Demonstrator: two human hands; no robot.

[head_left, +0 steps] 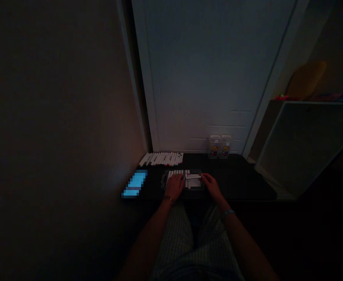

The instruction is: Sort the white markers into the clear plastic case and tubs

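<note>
A white marker (193,178) lies crosswise over an open clear case (199,186). My right hand (211,185) pinches its right end between the fingertips. My left hand (175,185) is over the case's left half, fingers bent, and its fingertips meet the marker's left end; the exact grip there is dim. Several white markers (177,172) stand in a row in the left half, partly covered by my left hand. A few more markers (187,173) sit at the left side of the right half.
Behind the case, a row of loose white markers (162,159) with coloured ends lies on the black table (242,179). A glowing pixelated phone-like rectangle (134,184) is at the left edge. Two clear labelled containers (214,147) stand at the back, by a white door (206,78).
</note>
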